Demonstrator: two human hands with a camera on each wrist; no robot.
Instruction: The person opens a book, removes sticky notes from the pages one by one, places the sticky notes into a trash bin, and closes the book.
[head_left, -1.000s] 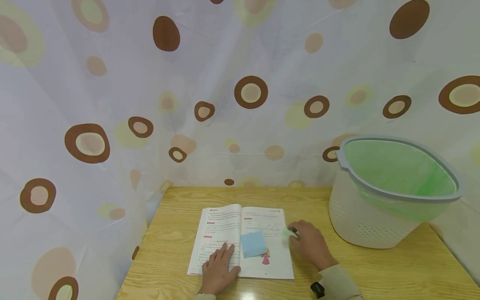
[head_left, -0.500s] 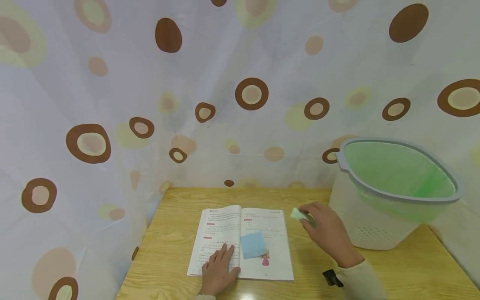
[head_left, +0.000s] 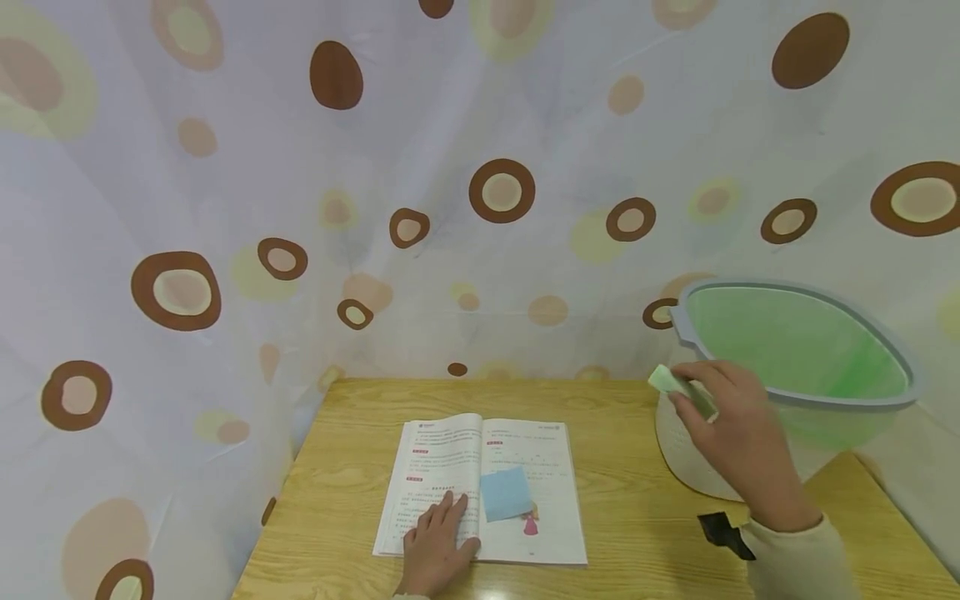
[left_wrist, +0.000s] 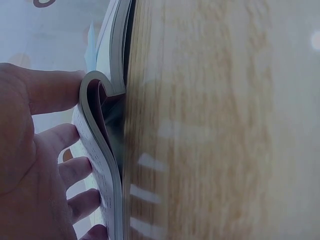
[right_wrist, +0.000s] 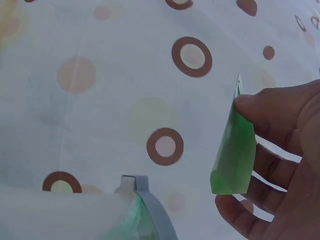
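Note:
An open book [head_left: 532, 542] lies on the wooden table, with a light blue sticky note [head_left: 506, 493] on its right page, just above a small printed figure in pink. My left hand [head_left: 437, 546] rests on the left page near the spine, fingers spread; in the left wrist view its fingertips touch the curved paper beside the fold. Up in the air, my right hand [head_left: 738, 433] pinches a pale green sticky note [right_wrist: 234, 155] between thumb and fingers. The note is bent lengthwise. That hand is in front of the basket's left side, below its rim.
A tall white basket [head_left: 693, 450] with a grey rim and a green liner [head_left: 795, 333] stands on the table [head_left: 360, 400] at the right. A patterned curtain [head_left: 450, 108] hangs behind and at the left. A black strap [head_left: 724, 534] hangs by the right sleeve.
My right hand has lifted the green sticky note from the right page's edge and carried it up and right toward the basket. The left hand has stayed on the book.

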